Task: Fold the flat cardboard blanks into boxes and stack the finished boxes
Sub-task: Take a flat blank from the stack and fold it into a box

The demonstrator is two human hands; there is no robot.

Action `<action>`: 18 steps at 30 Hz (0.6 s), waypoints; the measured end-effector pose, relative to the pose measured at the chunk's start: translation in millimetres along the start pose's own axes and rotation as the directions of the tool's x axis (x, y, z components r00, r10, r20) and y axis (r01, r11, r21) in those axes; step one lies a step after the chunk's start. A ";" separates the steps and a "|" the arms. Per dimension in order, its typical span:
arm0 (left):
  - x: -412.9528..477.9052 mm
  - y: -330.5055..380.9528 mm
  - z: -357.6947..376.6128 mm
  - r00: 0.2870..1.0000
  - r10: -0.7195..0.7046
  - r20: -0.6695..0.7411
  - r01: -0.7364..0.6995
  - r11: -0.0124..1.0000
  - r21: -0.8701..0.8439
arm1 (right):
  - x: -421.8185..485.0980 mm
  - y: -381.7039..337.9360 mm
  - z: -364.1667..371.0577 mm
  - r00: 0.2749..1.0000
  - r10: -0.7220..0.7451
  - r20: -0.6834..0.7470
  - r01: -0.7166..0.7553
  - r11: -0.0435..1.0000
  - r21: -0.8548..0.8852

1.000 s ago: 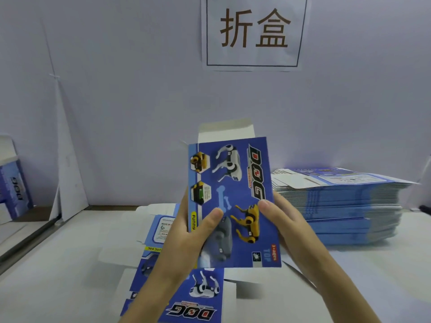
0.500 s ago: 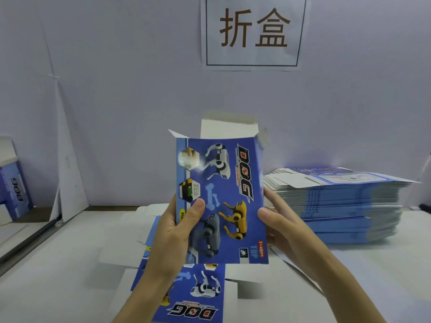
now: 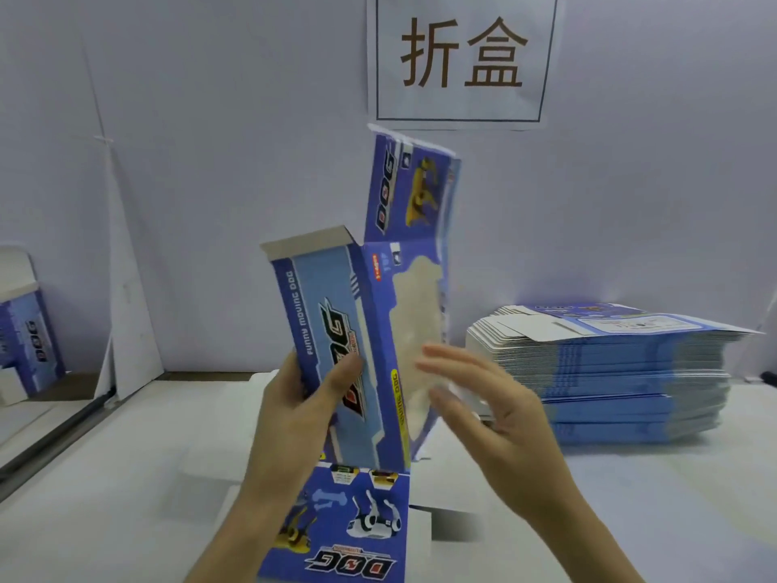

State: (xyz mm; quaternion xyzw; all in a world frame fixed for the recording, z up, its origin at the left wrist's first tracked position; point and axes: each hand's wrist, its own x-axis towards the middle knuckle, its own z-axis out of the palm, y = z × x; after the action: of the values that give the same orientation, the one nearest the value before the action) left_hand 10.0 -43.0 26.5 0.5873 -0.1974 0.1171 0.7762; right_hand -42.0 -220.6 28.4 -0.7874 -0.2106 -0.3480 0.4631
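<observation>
While behind box (image 3: 328, 321) — blank stack (image 3: 630, 372), sign (image 3: 462, 56).

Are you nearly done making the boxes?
Not nearly. One folded box stands far left. The left hand grips a half-opened box, flaps unfolded; the right hand is open beside it. A tall stack of flat blanks waits on the right, plus another blank on the table.

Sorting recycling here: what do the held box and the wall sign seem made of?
The held box: thin paperboard, it seems; glossy blue print outside, plain greyish white inside its top flap. The wall sign: likely matte white paper, lying flat, with dark printed characters.
</observation>
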 end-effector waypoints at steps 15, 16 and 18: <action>6.7 -35.7 -13.0 0.801 -0.474 0.367 0.384 0.876 0.293 | 7.5 21.2 -27.6 0.935 0.353 0.015 -0.343 0.894 0.289; 6.6 -38.8 -18.9 0.805 -0.475 0.356 0.378 0.873 0.309 | 7.6 21.8 -28.0 0.938 0.345 0.028 -0.339 0.900 0.274; 13.7 -37.4 -15.0 0.813 -0.520 0.263 0.452 0.848 0.277 | 7.0 25.2 -29.0 0.923 0.366 0.115 -0.384 0.886 0.259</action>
State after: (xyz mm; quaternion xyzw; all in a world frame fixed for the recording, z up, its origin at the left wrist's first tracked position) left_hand 40.3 -39.9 -3.2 0.7046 -0.1533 -0.1660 0.6726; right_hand -31.0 -258.1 28.3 -0.7513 -0.1154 -0.1941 0.6201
